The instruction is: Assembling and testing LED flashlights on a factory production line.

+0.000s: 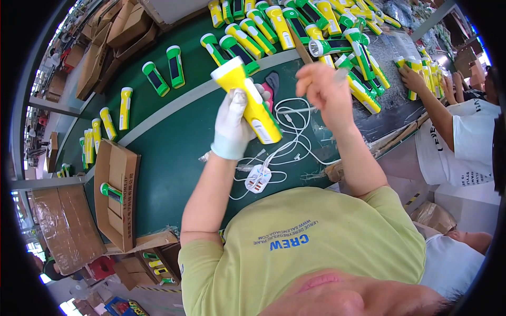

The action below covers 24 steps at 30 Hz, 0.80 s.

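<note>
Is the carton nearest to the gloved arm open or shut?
Open: nothing covers the top of the carton, and inside it a green torch is visible.

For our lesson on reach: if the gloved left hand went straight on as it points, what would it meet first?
The left hand, with its yellow torch, would probably meet the dark-panelled green torch just ahead first; depth is unclear, so it might pass above.
</note>
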### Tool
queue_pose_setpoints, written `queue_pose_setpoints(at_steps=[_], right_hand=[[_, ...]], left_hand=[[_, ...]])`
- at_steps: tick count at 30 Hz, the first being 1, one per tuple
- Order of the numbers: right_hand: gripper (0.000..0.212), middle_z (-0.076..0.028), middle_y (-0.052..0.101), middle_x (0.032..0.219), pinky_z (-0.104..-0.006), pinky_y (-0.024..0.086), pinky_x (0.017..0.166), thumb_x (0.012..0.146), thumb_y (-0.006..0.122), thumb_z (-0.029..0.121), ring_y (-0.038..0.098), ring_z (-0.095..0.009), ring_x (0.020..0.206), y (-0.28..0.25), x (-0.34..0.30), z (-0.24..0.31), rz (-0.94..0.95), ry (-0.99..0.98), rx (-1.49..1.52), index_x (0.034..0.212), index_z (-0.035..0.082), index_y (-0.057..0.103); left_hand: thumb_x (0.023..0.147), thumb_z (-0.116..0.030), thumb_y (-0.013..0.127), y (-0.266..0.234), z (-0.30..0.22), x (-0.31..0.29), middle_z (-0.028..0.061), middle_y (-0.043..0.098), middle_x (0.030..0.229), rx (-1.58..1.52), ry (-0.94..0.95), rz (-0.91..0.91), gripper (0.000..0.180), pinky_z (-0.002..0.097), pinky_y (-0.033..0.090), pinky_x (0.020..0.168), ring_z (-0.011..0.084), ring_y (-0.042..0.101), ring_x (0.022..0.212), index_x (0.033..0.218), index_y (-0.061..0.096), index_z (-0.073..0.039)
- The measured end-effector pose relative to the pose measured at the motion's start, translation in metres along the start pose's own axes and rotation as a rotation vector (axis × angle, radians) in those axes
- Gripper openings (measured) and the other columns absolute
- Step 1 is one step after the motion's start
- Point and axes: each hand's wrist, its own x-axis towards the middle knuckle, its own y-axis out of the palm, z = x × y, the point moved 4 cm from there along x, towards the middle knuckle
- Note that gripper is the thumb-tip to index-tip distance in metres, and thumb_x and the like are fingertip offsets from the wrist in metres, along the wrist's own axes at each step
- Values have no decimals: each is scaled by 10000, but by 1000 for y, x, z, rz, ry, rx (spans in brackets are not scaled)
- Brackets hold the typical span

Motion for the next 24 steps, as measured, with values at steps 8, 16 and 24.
queue_pose_setpoints(at_steps=[8,16,24], right_hand=[[267,-67,640,845,-307,491,752,861,674,258,625,-183,804,-51,-3,-3,-102,61,435,990,27,629],[641,-242,662,997,-477,489,839,818,586,583,638,-399,970,-197,103,14,-419,87,-1356,1089,3,582],[625,-149,645,1124,-425,501,853,882,515,599,641,-311,1024,-173,175,4,-384,54,-1737,1156,44,606]], left_hand=[[948,-540,483,14,5,-14,148,474,1379,465,77,86,711,369,368,1052,251,452,1289,1408,366,-11],[954,-273,556,-95,-39,15,69,584,1237,801,-2,-324,427,295,454,897,162,555,1111,1308,518,-36],[847,-438,631,-156,-73,99,168,488,1353,2099,297,-379,606,424,394,1035,346,449,1253,1296,524,-46]])
